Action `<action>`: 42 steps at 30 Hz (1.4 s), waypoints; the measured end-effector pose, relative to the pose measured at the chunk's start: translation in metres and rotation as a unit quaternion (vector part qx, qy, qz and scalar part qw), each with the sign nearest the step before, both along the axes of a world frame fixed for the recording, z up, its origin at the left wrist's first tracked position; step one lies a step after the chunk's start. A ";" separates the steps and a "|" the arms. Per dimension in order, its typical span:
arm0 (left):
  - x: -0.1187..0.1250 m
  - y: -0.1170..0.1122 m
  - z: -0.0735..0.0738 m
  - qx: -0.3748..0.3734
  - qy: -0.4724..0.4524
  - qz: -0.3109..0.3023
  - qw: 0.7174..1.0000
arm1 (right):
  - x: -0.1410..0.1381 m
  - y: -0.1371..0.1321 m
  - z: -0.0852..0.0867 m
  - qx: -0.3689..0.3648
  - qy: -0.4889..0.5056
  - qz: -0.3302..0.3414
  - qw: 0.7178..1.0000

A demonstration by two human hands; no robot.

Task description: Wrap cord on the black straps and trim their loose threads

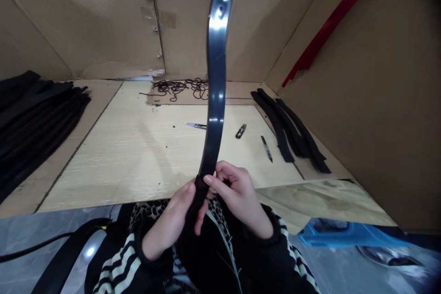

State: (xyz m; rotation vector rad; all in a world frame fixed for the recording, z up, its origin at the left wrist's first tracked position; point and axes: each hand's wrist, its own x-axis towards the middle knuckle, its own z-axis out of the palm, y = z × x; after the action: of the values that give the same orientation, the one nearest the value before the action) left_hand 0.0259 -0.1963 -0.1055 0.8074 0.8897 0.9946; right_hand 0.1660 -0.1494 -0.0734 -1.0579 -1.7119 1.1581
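A long dark glossy strap (215, 96) stands upright in front of me, its rounded top end carrying a small hole. My left hand (175, 220) wraps round the strap's lower end, thumb on its edge. My right hand (237, 195) pinches the same strap just above, fingers curled against it. Both hands hover over my lap at the near edge of the wooden worktop (138, 156).
A stack of black straps (34, 119) lies at the left, several more black straps (289, 128) at the right. A thread snipper (240, 131), two small blades (266, 148) and a tangle of dark thread (179, 87) lie on the worktop. Cardboard walls surround it.
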 end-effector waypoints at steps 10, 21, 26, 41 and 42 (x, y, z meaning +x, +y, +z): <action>-0.006 -0.004 -0.003 -0.100 -0.155 -0.098 0.978 | 0.008 0.008 -0.003 -0.092 0.082 0.123 0.985; -0.001 0.000 -0.001 -0.027 -0.049 -0.039 0.998 | -0.004 0.005 -0.008 -0.157 0.123 0.035 0.979; 0.004 -0.002 0.001 0.081 0.145 0.104 0.981 | 0.001 0.006 -0.004 -0.098 0.048 0.018 0.994; -0.005 0.002 -0.019 -0.069 -0.272 -0.192 0.941 | 0.004 0.006 -0.001 -0.105 0.109 0.145 0.978; -0.003 0.003 -0.017 -0.055 -0.229 -0.152 0.960 | 0.003 0.006 -0.002 -0.104 0.100 0.120 0.982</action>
State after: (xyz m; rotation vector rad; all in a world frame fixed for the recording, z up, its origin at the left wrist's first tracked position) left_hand 0.0229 -0.1936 -0.1220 0.5623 0.4016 0.8046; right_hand 0.1687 -0.1431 -0.0750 -0.8377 -1.6156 1.5709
